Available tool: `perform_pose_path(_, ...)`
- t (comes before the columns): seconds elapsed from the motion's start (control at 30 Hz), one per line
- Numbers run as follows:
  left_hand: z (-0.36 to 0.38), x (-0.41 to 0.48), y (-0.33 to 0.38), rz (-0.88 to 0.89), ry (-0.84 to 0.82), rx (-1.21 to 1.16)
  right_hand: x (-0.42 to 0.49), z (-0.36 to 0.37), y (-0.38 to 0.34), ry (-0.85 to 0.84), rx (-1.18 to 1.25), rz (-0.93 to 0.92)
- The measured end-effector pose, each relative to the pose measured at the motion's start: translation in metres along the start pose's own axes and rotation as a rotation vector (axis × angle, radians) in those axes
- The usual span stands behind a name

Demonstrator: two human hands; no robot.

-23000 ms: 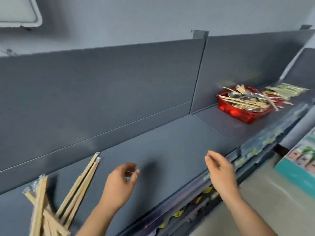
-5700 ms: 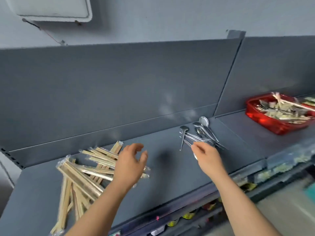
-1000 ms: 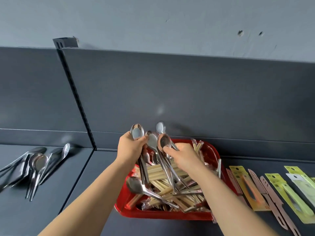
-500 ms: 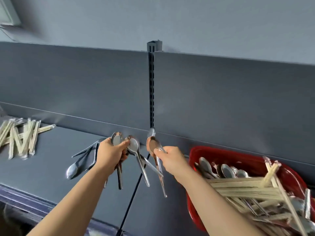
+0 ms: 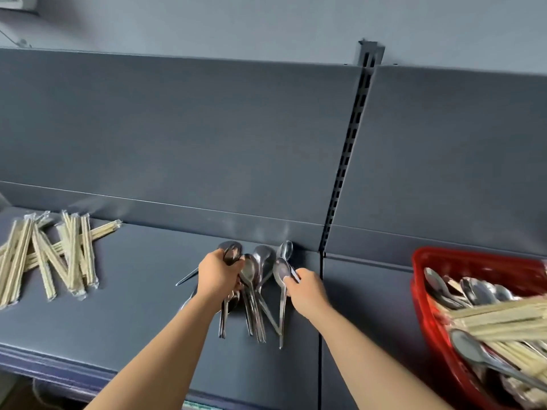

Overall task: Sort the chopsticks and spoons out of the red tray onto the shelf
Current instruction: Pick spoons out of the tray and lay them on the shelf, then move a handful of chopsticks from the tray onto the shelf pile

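Observation:
On the dark grey shelf (image 5: 142, 306), my left hand (image 5: 217, 276) grips a bunch of metal spoons (image 5: 251, 294) low over the spoon pile, bowls toward the back panel. My right hand (image 5: 306, 288) pinches a single spoon (image 5: 282, 291) by its neck, handle hanging down to the shelf. Wrapped chopsticks (image 5: 50, 258) lie in a loose pile at the left. The red tray (image 5: 426, 261) at the right holds more spoons and wrapped chopsticks.
A slotted upright (image 5: 349, 149) splits the grey back panel, and a seam runs down the shelf below it, between the spoon pile and the tray. The shelf's front edge (image 5: 59, 365) runs along the lower left.
Both hands carried spoons out of the red tray and leftward across the seam. They have lowered onto the spoon pile, with the handles now touching the shelf.

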State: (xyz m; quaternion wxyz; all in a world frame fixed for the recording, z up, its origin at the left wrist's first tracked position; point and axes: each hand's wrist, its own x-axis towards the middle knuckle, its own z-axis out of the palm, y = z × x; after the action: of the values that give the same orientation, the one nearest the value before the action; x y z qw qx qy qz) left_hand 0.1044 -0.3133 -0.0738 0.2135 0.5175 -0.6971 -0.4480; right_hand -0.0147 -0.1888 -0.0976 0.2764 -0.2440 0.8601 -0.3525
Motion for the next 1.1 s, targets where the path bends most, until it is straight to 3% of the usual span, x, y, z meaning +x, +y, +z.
perform_pose_path(0.23, 0.001, 0.009, -0.012, 0.085, 0.022, 0.128, -0.008, 0.016, 0.001, 0.156, -0.090, -0.043)
perform_pose_path(0.47, -0.004, 0.001, -0.016, 0.189, 0.024, 0.166, -0.024, 0.009, 0.013, 0.153, -0.100, -0.082)
perform_pose_path(0.57, -0.005, -0.009, -0.008, 0.278, 0.015, 0.192, -0.035, -0.006, 0.013, 0.135, -0.051, -0.064)
perform_pose_path(0.73, 0.009, -0.043, 0.030, 0.450, -0.006, 0.153, -0.063, -0.064, 0.017, 0.255, 0.079, -0.065)
perform_pose_path(0.93, 0.069, -0.090, 0.090, 0.620, -0.231, 0.080, -0.108, -0.169, 0.054, 0.460, 0.147, -0.083)
perform_pose_path(1.1, 0.149, -0.135, 0.137, 0.751, -0.490, 0.083, -0.138, -0.261, 0.123, 0.566, 0.044, 0.047)
